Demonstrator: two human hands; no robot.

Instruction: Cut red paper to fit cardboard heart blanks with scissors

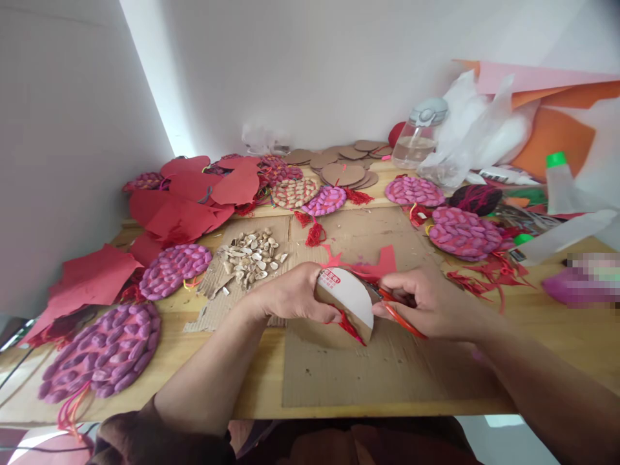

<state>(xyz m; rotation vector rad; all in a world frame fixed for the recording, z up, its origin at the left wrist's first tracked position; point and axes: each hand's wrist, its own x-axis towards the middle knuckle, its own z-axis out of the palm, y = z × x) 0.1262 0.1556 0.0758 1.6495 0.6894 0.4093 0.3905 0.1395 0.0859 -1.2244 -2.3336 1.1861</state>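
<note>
Cardboard disc [349, 298] at frame centre, left edge clamped by the left hand [290, 296], red scissors [402, 321] meeting its right edge, handles gripped by the right hand [433, 303].

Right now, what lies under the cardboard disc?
A flat cardboard sheet on the wooden table, and a hanging red tassel. The disc and left hand cover part of it.

- left hand [290, 294], right hand [429, 303]: both bare, forearms bare too
- left arm: dark brown-maroon sleeve [128, 439], soft fabric, bunched near elbow
- dark maroon garment [314, 449] visible low in frame, folds, detail unclear
</note>
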